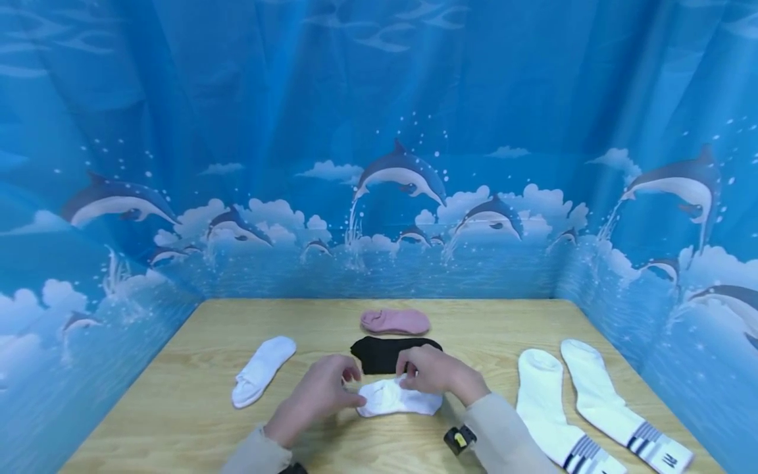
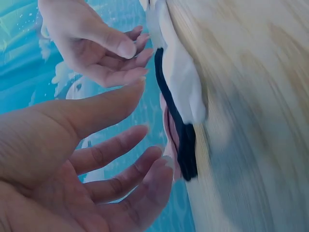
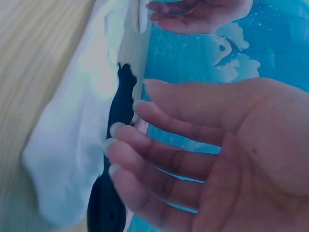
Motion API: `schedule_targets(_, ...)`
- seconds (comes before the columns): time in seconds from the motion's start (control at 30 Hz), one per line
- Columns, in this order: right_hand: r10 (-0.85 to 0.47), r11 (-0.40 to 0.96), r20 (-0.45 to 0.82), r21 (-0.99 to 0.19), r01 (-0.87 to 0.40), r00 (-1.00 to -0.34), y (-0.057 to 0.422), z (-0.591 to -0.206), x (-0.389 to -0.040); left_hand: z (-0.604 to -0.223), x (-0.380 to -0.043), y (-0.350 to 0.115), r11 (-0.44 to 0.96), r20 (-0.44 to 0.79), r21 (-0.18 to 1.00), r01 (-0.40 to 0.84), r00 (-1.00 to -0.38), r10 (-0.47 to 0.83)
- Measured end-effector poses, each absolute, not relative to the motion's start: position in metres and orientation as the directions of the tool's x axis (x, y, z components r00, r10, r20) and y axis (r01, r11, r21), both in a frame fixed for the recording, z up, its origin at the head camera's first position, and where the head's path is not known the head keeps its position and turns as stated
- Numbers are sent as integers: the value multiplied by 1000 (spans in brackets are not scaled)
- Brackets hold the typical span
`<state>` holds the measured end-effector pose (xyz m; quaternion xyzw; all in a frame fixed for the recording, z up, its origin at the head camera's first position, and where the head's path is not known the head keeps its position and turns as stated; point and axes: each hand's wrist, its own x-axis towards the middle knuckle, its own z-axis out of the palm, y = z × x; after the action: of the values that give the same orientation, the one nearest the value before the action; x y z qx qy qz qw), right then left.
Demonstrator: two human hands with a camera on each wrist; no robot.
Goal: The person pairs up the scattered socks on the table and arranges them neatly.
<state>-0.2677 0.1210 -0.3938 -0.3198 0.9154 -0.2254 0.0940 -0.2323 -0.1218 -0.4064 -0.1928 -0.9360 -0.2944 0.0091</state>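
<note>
Hands [image 1: 324, 390] [image 1: 437, 370] by mid wht sock [image 1: 395, 400], contact unclear; blk sock [image 1: 379, 355] pt. hidden.

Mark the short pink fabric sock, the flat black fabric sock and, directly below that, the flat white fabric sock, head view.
Short pink fabric sock [image 1: 399, 322], head view: middle of its body.
Flat black fabric sock [image 1: 378, 356], head view: left part.
Flat white fabric sock [image 1: 397, 398], head view: mid-body.

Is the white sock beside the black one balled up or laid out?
Laid out: the white sock stretches lengthwise along the table.
</note>
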Motion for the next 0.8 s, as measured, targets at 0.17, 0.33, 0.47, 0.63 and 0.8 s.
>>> schedule_targets(0.17,-666,637,50,-481,-602,-744,101,-387,-276,-403,-227,-145,798,142,524,298,-954,263)
schedule_targets(0.33,-655,626,85,-495,-602,-751,75,-387,-286,-395,-224,-168,820,140,527,225,-974,177)
schedule_targets(0.47,-645,625,86,-511,-590,-759,51,-387,-294,-390,-224,-193,840,143,515,168,-984,108)
schedule_targets(0.63,-605,630,51,-578,-518,-794,26,-383,-306,-389,-226,-227,869,156,478,131,-986,63)
schedule_targets(0.8,-574,666,47,-555,-499,-818,-1,-383,-320,-396,-230,-258,888,160,447,108,-986,40)
